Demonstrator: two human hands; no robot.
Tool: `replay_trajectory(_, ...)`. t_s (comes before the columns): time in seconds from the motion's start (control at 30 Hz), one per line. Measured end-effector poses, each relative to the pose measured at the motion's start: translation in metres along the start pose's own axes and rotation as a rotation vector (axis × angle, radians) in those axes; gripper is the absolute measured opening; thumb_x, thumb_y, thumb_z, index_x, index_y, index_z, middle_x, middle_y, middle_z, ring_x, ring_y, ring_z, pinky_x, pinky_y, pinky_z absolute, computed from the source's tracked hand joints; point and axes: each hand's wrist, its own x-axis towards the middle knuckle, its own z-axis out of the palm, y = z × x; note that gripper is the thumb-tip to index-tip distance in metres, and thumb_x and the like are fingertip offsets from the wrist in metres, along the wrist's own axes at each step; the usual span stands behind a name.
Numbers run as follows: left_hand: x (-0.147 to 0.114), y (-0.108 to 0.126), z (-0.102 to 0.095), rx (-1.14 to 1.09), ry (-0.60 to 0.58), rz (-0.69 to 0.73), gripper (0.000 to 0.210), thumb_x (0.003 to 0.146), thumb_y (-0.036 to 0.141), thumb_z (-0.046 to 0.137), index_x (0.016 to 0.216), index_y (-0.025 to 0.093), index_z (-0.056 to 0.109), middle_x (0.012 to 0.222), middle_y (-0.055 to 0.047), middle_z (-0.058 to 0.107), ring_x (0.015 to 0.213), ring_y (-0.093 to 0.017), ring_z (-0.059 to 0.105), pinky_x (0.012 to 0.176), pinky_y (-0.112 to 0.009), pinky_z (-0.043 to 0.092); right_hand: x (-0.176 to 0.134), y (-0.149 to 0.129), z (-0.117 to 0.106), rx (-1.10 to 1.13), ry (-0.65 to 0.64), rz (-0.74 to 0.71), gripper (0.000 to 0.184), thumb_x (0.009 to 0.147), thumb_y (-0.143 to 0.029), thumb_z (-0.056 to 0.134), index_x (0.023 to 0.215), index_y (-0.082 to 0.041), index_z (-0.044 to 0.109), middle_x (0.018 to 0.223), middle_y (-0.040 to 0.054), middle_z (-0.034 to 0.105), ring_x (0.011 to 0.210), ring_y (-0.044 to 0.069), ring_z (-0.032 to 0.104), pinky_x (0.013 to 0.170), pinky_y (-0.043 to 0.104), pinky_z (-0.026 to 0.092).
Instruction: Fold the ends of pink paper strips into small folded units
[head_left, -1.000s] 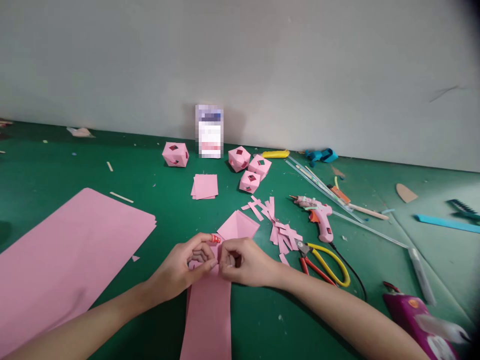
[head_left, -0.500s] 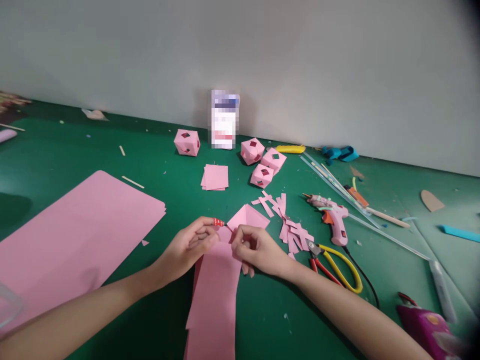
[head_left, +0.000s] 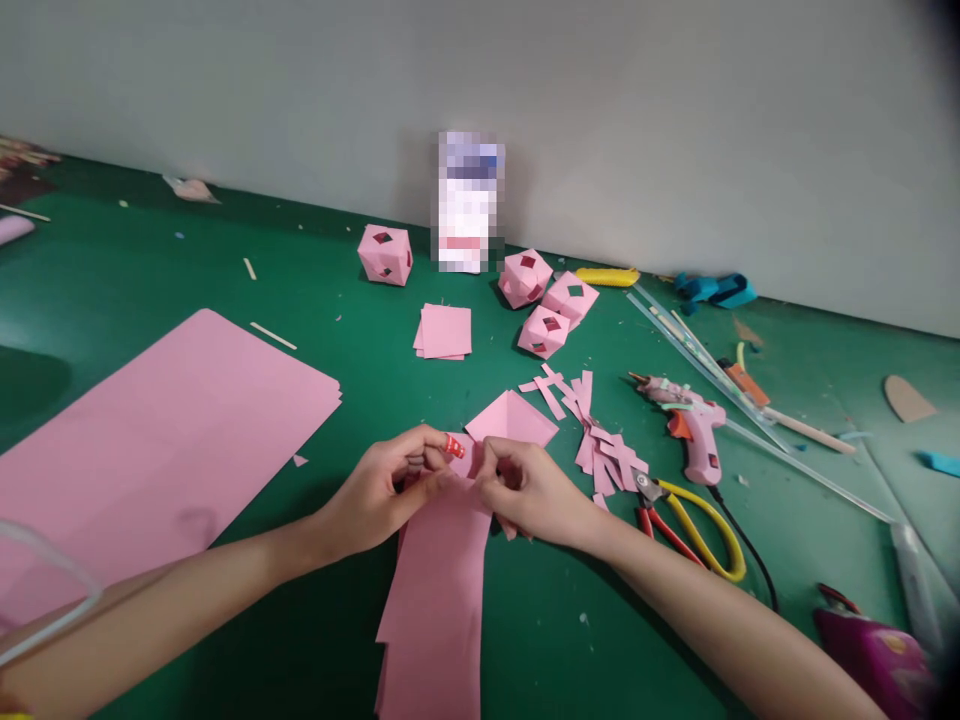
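Long pink paper strips (head_left: pixel 439 600) lie in a loose stack at the front middle, their far end between both hands. My left hand (head_left: pixel 397 490) is closed on the left edge of this end, thumb below and a red-wrapped index fingertip above. At the right edge, my right hand (head_left: pixel 529 490) pinches the paper between thumb and index finger. Just beyond the fingers sits a creased pink paper square (head_left: pixel 514 418). Fingers hide part of the pinched paper edge, so whether it is one layer or several I cannot tell.
Pink paper scraps (head_left: pixel 600 445), yellow-and-red pliers (head_left: pixel 697 525) and a pink glue gun (head_left: pixel 701 430) lie to the right. Farther back are folded pink paper shapes (head_left: pixel 385 255), paper squares (head_left: pixel 446 332) and a blurred upright screen (head_left: pixel 465 200). Large pink sheets (head_left: pixel 172 440) lie left.
The whole view has shifted, so the far objects appear higher and slightly to the right. My left index finger has come down closer to the paper. Both hands stay on the strip's far end.
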Motion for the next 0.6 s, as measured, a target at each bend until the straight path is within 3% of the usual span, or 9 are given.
replay_trajectory(0.27,-0.0007,0.0052,-0.0029,-0.05,0.06,-0.074,0.025,0.093,0.037,0.064,0.105,0.016,0.06,0.078,0.0,0.058,0.071,-0.013,0.055,0.063,-0.023,0.042,-0.0029,-0.0032,-0.0089,0.131,-0.066,0.068,0.009,0.077,-0.017,0.058,0.074,-0.021,0.05,0.041,-0.0117,0.052,0.029,0.007,0.049,0.026,0.012,0.034)
replay_trajectory(0.6,0.0006,0.0053,-0.0025,0.023,-0.078,-0.038,0.015,0.095,0.032,0.059,0.099,0.018,0.063,0.083,-0.002,0.065,0.074,-0.014,0.062,0.064,-0.024,0.046,-0.0014,0.0049,-0.0046,0.014,-0.05,-0.052,0.006,0.08,-0.013,0.058,0.08,-0.019,0.055,0.056,-0.009,0.055,0.037,0.006,0.055,0.035,0.012,0.036)
